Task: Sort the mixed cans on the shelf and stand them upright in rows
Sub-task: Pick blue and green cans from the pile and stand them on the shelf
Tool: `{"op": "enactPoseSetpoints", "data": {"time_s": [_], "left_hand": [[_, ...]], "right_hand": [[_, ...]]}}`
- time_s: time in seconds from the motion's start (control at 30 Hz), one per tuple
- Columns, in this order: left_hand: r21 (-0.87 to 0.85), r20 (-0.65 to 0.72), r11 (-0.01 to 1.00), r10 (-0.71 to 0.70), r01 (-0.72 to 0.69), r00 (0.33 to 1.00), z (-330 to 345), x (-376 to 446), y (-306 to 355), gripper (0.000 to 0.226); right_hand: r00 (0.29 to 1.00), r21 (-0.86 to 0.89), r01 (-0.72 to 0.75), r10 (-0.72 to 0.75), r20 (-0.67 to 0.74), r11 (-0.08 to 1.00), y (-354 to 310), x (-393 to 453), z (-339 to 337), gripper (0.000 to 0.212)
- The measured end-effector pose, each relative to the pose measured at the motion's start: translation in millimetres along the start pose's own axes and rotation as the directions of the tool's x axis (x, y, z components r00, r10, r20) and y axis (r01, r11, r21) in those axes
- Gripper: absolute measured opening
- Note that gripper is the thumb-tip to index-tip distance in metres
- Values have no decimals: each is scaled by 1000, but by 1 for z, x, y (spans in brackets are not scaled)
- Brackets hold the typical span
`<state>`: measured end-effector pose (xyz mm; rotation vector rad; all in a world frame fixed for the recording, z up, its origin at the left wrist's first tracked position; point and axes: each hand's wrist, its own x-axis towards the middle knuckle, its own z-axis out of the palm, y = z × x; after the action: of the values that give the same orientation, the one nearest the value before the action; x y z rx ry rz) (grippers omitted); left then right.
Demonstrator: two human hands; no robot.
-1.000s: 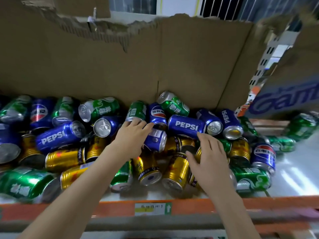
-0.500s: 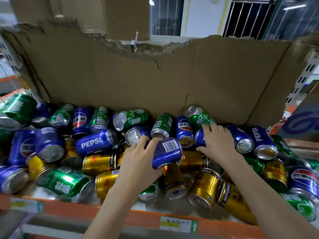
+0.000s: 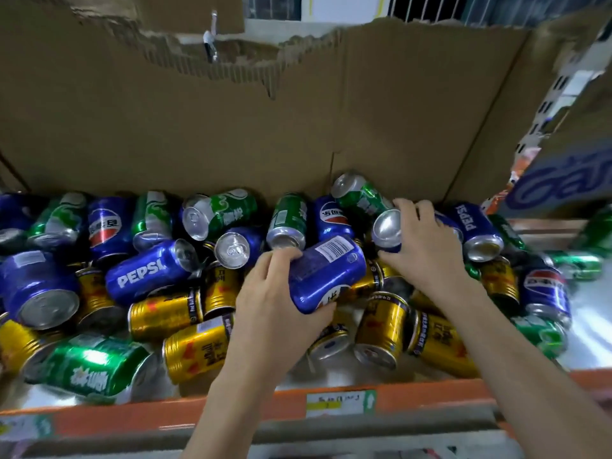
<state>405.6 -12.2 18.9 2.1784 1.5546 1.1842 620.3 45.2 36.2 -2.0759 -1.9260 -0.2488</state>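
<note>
A jumbled heap of blue, green and gold cans lies on its sides across the shelf (image 3: 589, 339). My left hand (image 3: 275, 306) grips a blue Pepsi can (image 3: 326, 273), lifted above the gold cans at the middle, barcode facing up. My right hand (image 3: 427, 246) is wrapped over a second blue can (image 3: 387, 230) further back, its silver end pointing left. A green can (image 3: 359, 193) leans against the cardboard just behind that hand. Gold cans (image 3: 381, 329) lie below both hands.
A tall torn cardboard wall (image 3: 231, 127) backs the shelf and bends forward on the right. An orange shelf lip (image 3: 132, 415) with a price label (image 3: 341, 402) runs along the front. A bare strip of shelf shows at the right, with a green can (image 3: 576, 265) on it.
My left hand picked a blue can out of the heap and raised it. My right hand moved from the gold cans back to the rear row and closed over another blue can.
</note>
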Motion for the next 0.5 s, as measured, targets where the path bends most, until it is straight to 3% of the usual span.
{"op": "enactPoseSetpoints", "data": {"time_s": [0.13, 0.27, 0.5], "left_hand": [[-101, 23, 993, 56, -53, 998, 14, 6, 22, 71], [-188, 66, 975, 134, -119, 989, 38, 5, 57, 70], [-269, 277, 939, 287, -213, 917, 109, -22, 158, 66]], "right_hand": [[971, 148, -70, 101, -215, 987, 19, -46, -21, 72], [888, 318, -168, 283, -362, 933, 47, -102, -43, 71], [760, 396, -371, 520, -391, 840, 149, -202, -52, 73]]}}
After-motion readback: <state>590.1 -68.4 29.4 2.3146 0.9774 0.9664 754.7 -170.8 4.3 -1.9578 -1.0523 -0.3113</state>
